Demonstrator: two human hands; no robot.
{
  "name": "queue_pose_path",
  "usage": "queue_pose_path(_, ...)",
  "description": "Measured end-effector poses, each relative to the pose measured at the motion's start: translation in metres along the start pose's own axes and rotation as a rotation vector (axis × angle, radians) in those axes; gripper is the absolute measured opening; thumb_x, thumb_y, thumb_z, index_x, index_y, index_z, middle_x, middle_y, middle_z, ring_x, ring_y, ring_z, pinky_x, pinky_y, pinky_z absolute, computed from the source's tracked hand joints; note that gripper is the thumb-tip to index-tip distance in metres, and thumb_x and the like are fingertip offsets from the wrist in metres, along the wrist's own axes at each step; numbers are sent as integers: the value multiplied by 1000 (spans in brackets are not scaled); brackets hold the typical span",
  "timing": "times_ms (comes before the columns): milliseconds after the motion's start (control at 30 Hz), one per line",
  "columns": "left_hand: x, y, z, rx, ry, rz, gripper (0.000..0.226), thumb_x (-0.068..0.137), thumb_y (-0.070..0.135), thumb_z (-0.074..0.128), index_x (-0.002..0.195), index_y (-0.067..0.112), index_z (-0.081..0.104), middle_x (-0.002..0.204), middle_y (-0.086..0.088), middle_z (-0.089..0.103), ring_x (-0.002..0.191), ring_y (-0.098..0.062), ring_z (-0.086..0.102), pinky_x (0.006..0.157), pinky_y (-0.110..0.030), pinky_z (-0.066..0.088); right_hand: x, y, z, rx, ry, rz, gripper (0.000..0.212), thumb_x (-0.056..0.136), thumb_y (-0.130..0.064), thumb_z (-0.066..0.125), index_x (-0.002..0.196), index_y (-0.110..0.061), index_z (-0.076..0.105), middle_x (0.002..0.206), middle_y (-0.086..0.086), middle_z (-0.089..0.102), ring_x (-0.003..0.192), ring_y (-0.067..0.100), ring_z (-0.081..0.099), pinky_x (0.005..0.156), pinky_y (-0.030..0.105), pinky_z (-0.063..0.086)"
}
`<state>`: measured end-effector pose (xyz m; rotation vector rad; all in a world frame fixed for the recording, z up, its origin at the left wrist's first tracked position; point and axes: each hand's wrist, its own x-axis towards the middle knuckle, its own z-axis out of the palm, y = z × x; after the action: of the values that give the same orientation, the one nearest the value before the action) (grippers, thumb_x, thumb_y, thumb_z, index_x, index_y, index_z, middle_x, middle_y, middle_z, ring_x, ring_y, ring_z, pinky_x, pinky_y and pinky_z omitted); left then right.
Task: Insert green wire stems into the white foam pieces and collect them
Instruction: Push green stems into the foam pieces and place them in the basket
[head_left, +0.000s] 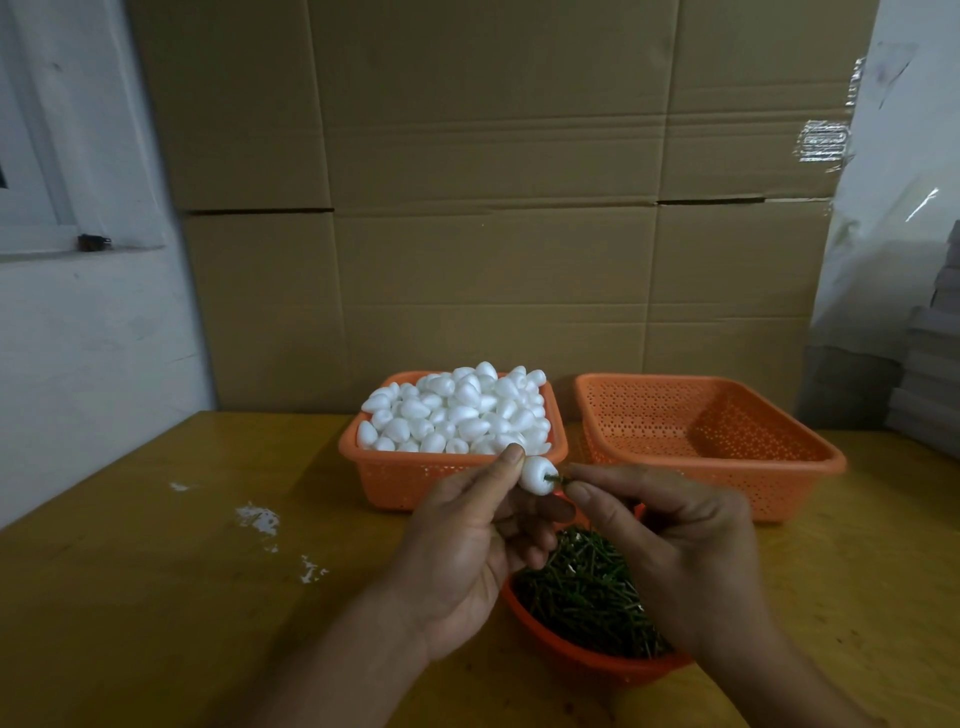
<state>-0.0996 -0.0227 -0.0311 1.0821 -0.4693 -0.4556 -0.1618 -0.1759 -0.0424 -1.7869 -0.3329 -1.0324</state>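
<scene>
left hand (467, 540) holds foam piece (535, 474); right hand (670, 545) pinches stem (557, 478).

The basket of foam pieces (451, 415) sits on the table (156, 571). Right of it stands another basket (706, 441); before it, the stem bowl (587, 597); behind it, cardboard boxes (493, 182).

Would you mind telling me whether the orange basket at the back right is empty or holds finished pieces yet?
Empty: the back-right basket shows only its bare perforated floor and walls.
</scene>
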Motion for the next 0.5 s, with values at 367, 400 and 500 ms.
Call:
queue_pose_path(367,-1,-2,0,13,-19,40,30,89,40,62,84,14,77,78,-13,69,59,-15,60,50,-23,47,-2,-1,1,-69,-4,-43,20,81,-25,74,100,-25,79,92,-17,77,84,9,75,71,32,62)
queue_pose_path(400,-1,-2,0,14,-18,46,31,88,40,63,85,13,76,78,-14,68,59,-15,60,50,-23,47,-2,-1,1,-76,-6,-47,20,81,-25,74,100,-26,78,92,-17,77,84,9,75,71,29,61)
queue_pose_path(500,-1,-2,0,28,-21,71,30,86,41,64,85,14,76,78,-13,68,60,-14,59,50,-23,47,-2,-2,1,-83,-8,-49,20,81,-24,74,100,-25,79,89,-18,77,82,7,74,69,19,58)
